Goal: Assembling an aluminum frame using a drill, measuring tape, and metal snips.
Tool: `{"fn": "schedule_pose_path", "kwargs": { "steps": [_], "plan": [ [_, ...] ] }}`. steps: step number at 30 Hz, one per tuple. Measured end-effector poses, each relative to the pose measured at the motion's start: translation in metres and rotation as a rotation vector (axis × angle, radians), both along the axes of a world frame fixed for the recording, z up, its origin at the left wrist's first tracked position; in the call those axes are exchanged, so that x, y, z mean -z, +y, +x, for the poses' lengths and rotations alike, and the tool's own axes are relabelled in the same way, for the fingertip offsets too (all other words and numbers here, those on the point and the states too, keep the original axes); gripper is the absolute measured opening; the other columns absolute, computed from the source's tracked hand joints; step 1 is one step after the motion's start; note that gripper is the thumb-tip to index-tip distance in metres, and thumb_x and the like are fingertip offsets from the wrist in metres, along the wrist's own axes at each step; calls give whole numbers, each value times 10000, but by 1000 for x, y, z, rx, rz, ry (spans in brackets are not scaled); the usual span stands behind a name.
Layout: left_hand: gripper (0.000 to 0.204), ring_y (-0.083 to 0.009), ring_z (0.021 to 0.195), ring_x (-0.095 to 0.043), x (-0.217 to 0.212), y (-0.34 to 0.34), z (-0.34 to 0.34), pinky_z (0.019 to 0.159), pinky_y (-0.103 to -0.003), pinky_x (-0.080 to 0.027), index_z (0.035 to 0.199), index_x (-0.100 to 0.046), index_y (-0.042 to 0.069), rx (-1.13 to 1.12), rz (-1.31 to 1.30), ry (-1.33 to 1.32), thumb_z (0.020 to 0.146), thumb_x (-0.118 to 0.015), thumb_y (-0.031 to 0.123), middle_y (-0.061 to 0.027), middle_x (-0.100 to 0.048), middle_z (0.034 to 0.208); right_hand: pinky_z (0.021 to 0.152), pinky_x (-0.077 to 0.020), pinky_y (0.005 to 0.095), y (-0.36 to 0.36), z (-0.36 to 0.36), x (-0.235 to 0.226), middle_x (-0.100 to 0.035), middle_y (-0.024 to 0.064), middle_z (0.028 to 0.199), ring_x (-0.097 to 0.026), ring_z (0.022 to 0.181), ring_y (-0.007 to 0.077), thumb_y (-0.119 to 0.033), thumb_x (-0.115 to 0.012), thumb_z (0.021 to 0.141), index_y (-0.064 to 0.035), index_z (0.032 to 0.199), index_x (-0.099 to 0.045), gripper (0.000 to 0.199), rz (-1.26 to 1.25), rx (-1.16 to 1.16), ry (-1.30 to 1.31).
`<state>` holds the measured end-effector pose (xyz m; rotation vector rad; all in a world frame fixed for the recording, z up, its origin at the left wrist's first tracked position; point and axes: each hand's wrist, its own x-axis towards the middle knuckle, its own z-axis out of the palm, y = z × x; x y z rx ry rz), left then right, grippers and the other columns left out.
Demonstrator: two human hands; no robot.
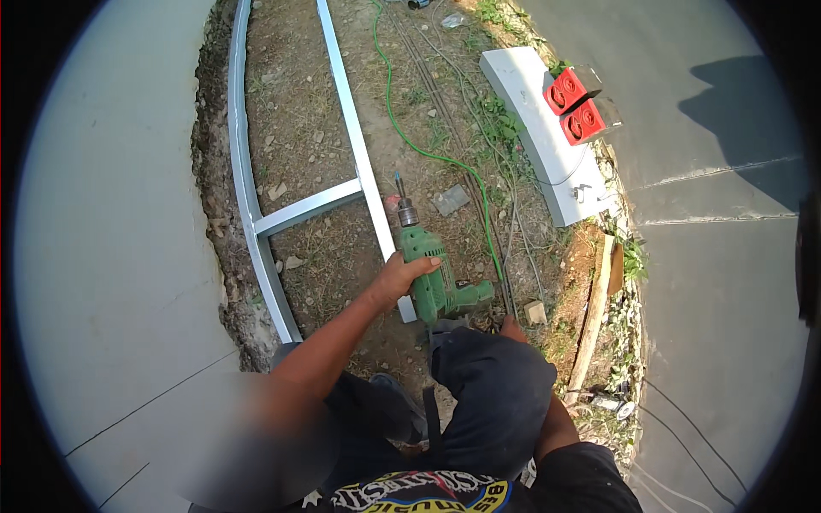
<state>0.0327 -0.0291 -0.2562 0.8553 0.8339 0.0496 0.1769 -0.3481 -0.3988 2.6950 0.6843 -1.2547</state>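
My left hand [400, 280] is wrapped round the body of a green power drill [430, 286]. The drill lies sideways over the end of a silver metal tube frame [349, 111], with its grip towards the right. From the chuck [407, 212] a thin bit points away from me. My right hand [511, 329] is low beside my bent knee, near the drill's grip. The knee hides most of that hand, and its fingers do not show clearly enough to tell what they do.
A bright green cord [400, 130] runs over the dirt, beside long thin rods [436, 94]. At right stands a white box [534, 128] with red sockets [575, 107]. A wood strip [593, 316] lies along the right concrete edge. Pale concrete [128, 214] borders the left side.
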Motion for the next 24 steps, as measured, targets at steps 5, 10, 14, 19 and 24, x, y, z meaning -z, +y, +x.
{"fn": "schedule_pose_path", "kwargs": {
  "steps": [5,10,14,19,24],
  "plan": [
    [455,-171,902,-649,61,-15,12,793,-357,-548,1217,-571,79,39,74,-51,880,-698,357,-43,-627,1022,926,-494,572,-6,-13,32,-527,234,1287,-591,1132,453,-506,-860,712,-44,1252,-488,802,34,115,-104],
    [460,-159,879,-659,75,-23,4,745,-328,-545,1182,-575,94,33,101,-90,871,-697,410,-37,-633,997,949,-476,572,31,-10,-51,-497,235,1342,-530,1217,442,-486,-894,662,-41,1292,-508,862,571,-1,-406],
    [463,-150,853,-667,68,-23,-3,718,-322,-547,1172,-577,95,36,84,-58,874,-686,432,-36,-645,992,923,-482,544,85,14,-92,-534,254,1336,-549,1214,422,-421,-929,596,-49,1336,-518,924,927,-687,-353],
    [517,-161,869,-675,71,-11,-10,726,-319,-557,1212,-570,82,134,62,-126,868,-680,451,-49,-654,1009,807,-526,493,125,9,-89,-678,220,1010,-670,949,406,-306,-909,599,-71,1289,-546,814,797,-499,137],
    [624,-164,907,-665,78,-1,-24,797,-328,-545,1230,-586,79,59,23,-153,928,-568,625,-62,-656,1032,703,-541,479,130,-14,-93,-703,165,842,-693,765,394,-250,-906,573,-90,1235,-576,757,930,-617,-105]
  ]
}}
